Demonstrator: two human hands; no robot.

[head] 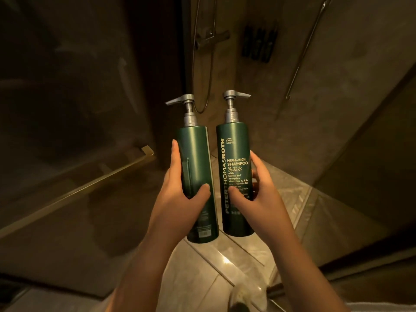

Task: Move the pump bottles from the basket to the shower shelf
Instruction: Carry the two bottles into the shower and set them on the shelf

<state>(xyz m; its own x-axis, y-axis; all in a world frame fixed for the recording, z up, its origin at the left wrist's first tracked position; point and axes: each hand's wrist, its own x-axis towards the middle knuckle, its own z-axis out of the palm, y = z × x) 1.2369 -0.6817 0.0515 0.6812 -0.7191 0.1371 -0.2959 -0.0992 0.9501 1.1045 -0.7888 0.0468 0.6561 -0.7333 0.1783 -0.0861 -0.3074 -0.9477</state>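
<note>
Dim tiled shower ahead, one green pump bottle [198, 183] is clasped upright in the left hand [180, 192], the shampoo bottle [236, 176] in the right hand [258, 194], each grip closed around its bottle, evidently for carrying.

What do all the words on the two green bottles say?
Right bottle, held in the right hand:
"PETER THOMAS ROTH"
"HAIR CARE"
"MEGA-RICH SHAMPOO"
"洗发水"
"with biotin B-7 complex vitamins C E &"
Lines below: too blurred or behind the thumb.
Left bottle, in the left hand: back label too small to read.
</note>
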